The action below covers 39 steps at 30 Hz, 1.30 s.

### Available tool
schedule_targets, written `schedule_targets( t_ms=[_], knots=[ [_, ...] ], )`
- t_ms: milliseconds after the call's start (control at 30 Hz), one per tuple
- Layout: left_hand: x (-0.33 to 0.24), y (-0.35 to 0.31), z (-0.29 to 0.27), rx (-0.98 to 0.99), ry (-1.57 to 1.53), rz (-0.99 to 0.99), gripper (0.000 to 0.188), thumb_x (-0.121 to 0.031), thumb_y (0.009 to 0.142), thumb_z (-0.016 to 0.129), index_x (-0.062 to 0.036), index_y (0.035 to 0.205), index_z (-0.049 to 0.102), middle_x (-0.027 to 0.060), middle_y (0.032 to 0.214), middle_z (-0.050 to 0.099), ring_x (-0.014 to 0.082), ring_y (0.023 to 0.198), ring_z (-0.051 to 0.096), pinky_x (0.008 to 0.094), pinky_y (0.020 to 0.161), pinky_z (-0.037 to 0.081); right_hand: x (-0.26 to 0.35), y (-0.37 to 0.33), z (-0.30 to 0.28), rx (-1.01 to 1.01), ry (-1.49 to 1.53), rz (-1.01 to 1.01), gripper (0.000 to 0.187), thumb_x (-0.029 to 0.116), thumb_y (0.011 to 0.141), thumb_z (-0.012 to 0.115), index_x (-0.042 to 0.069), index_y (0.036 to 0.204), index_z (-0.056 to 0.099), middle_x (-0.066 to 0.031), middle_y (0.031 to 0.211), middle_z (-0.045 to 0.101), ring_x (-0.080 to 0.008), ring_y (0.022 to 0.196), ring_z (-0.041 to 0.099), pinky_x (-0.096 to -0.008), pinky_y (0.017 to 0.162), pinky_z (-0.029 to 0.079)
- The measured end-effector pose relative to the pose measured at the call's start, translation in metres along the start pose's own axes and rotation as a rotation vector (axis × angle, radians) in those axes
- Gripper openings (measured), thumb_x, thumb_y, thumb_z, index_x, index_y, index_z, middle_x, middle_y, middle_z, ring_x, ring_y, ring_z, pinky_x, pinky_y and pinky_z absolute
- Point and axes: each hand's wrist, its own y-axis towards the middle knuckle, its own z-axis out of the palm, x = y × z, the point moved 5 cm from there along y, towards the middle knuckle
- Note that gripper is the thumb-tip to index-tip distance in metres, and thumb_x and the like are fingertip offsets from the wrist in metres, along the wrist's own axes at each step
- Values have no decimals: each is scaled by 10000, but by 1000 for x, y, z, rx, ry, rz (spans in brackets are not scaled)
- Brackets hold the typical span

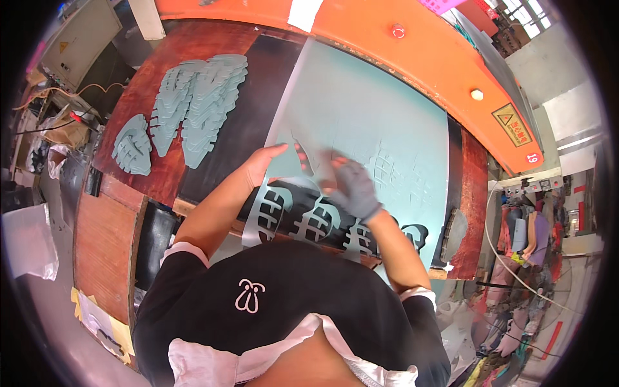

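Observation:
A large pale teal sheet [361, 97] covers the middle of the work table, with cut shapes in its near part. My bare left hand [264, 162] is at the sheet's left edge, thumb on top and the other fingers mostly hidden, gripping the edge. Reddish fingertips show in a narrow dark opening just right of it; whose they are is unclear. My right hand [354, 188], in a grey glove, is over the sheet near the cut shapes, its fingers smeared by motion. Below both hands, lattice-shaped cut-outs [271, 209] hang together in a strip along the near edge.
Stacks of teal cut pieces [213, 106] lie on the red-brown table [122, 84] at left, with a smaller pile [133, 145] beside them. An orange machine beam [361, 29] spans the far side. One grey-green piece [455, 232] lies at right, near heaped coloured scraps [525, 226].

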Motion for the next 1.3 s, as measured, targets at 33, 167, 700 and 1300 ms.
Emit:
schedule_targets(
  t_ms=[33, 167, 700, 1300],
  knots=[
    [1, -1, 1, 15, -11, -14, 402, -297, 957, 415, -26, 1251, 448, 180, 1255, 500, 316, 1139, 523, 447, 952, 437, 10, 17, 13, 24, 20, -36, 548, 337, 734, 701, 21, 1146, 526, -168, 1208, 529, -346, 1095, 512, -423, 910, 428],
    [2, -10, -5, -126, 88, 24, 420, -296, 968, 411, -2, 1266, 435, 188, 1222, 550, 309, 1050, 587, 389, 861, 498, 2, 53, 42, -27, 289, 105, 334, 275, 857, 600, 17, 1068, 580, -120, 975, 604, -267, 877, 571, -360, 784, 471],
    [4, -11, -1, -189, 174, 46, 334, -239, 970, 391, 6, 1114, 566, 120, 1028, 638, 195, 910, 616, 337, 817, 489, -200, 214, 14, -446, 326, 859, 325, 285, 831, 591, -26, 894, 660, -48, 699, 616, -144, 656, 552, -284, 636, 454],
    [-89, 15, 55, -489, 1323, 827, 472, -322, 809, 637, -26, 1159, 525, 146, 1113, 528, 300, 1009, 533, 371, 883, 424, -68, 188, -6, -287, 1125, 696, 279, 290, 902, 543, 36, 805, 606, 13, 680, 525, -68, 616, 455, -234, 552, 386]
  ],
)
